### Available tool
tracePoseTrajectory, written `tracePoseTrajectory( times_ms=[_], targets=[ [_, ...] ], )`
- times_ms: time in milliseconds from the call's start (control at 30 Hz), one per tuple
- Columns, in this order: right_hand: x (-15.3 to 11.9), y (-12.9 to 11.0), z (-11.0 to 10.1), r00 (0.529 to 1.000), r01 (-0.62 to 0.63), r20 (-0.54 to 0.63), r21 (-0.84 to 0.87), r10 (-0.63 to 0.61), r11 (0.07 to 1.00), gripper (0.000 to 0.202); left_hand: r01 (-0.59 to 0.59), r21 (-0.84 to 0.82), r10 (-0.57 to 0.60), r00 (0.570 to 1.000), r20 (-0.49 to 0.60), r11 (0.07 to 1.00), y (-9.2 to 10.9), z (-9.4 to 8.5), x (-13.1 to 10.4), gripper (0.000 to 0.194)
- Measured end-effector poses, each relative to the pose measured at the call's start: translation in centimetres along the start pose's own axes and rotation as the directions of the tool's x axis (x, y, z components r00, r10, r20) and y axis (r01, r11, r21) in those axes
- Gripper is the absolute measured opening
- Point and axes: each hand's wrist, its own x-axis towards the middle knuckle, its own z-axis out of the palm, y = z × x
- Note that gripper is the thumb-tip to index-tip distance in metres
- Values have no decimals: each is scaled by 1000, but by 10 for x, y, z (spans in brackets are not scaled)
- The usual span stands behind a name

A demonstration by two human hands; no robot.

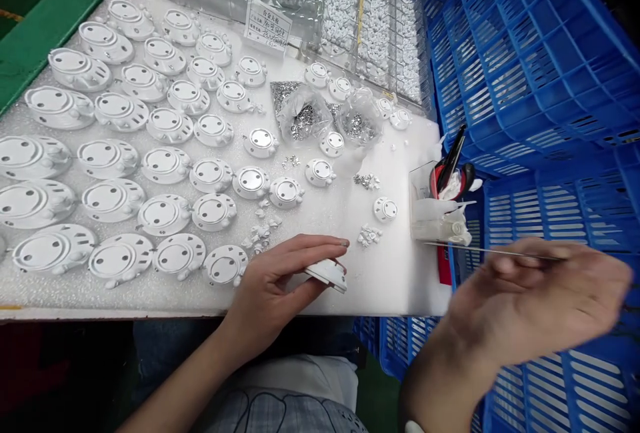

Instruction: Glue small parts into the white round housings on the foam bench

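Observation:
My left hand grips a small white plastic part between thumb and fingers, tilted above the front edge of the foam-covered table. My right hand, smeared by motion, is raised at the right over the blue crates. Its fingers are closed on a thin metal rod-like tool, which points left toward a white bottle. Close to my left hand lie a round white plastic part and a loose pile of tiny white pieces. Another small white pile sits to its right.
Rows of white oval parts cover the left of the table. Bags of small metal pieces lie mid-table, near clear divided trays of white bits. A holder with red-handled pliers stands at the right edge. Blue crates rise beyond.

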Motion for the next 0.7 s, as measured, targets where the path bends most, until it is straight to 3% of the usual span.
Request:
tracePoseTrajectory(
  times_ms=[33, 200, 700],
  targets=[
    [-9, -7, 11, 998, -24, -52, 102, 30, 994, 31, -1, 7, 1, 1000, -2, 1000, 0, 0, 0, 42],
    [-37, -24, 45, 995, -87, 59, 227, 76, 970, 31, 10, 19, -10, 1000, -11, 1000, 2, 1, 0, 33],
    [-39, -20, 47, 991, -117, 92, 285, 94, 951, 31, -22, 14, 22, 1000, -1, 1000, 0, 0, 0, 41]
  ],
)
